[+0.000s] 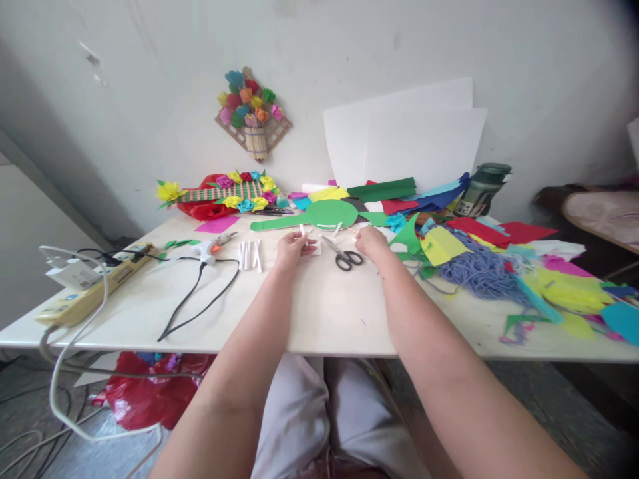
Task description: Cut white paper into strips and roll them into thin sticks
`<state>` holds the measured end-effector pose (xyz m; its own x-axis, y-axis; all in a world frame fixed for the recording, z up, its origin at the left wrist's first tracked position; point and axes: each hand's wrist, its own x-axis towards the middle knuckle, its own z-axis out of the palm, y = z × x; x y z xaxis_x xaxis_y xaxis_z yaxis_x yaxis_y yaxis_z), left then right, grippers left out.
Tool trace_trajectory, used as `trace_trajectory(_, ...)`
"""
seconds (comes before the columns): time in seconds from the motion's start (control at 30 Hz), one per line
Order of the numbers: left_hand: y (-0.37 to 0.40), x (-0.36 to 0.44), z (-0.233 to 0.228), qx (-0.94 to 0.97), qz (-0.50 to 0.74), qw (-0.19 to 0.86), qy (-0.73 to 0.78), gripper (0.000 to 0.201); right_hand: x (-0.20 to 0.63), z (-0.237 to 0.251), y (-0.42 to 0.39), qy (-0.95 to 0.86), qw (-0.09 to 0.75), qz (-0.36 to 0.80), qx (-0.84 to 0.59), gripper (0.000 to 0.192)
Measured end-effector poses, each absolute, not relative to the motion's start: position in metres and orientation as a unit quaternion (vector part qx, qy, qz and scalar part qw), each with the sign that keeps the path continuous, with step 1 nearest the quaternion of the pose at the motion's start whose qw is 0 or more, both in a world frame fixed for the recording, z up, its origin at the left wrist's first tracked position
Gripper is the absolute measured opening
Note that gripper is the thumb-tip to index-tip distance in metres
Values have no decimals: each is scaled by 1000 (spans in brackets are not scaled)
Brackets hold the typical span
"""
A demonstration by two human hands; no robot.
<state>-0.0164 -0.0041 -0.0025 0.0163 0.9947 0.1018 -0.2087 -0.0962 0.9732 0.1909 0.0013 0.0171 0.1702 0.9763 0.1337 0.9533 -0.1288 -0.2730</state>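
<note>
My left hand (294, 249) is closed around a small white paper roll (302, 229), whose tip sticks up from the fingers. To its left lie several similar white rolls (245, 255) side by side on the table. Across from it my right hand (372, 241) has its fingers curled together; what they hold, if anything, is too small to tell. Between the hands rests a pair of scissors (343, 258) with black handles toward me. Just beyond both hands is a green round-bodied cutout (327, 211) with long arms, and thin white strips (337, 228) lie near its lower edge.
At left are a glue gun (204, 251) with a black cord and a power strip (94, 283) with plugs. Coloured paper, purple yarn (479, 269) and a dark bottle (483, 189) crowd the right. A flower-decorated craft (224, 193) lies at the back.
</note>
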Motion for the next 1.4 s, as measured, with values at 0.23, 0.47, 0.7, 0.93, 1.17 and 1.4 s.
trace_trajectory(0.23, -7, -16, -1, 481, 556, 549, 397, 19, 186, 13, 5, -598, 419, 259, -632, 26)
trace_trajectory(0.47, -9, -17, -1, 500, 554, 555, 367, 27, 164, 16, -3, -530, 511, 489, -468, 9)
trace_trajectory(0.7, -7, -15, -2, 516, 525, 560, 380, 27, 148, 15, -8, -525, 497, 513, -463, 18)
trace_trajectory(0.93, -9, -14, -2, 527, 520, 545, 394, 27, 143, 13, -8, -547, 493, 502, -454, 21)
trace_trajectory(1.17, -10, -15, -3, 537, 517, 539, 392, 31, 143, 13, -8, -544, 491, 512, -448, 11)
trace_trajectory(1.4, -8, -16, -5, 542, 514, 542, 385, 30, 143, 13, -9, -551, 477, 523, -442, 22)
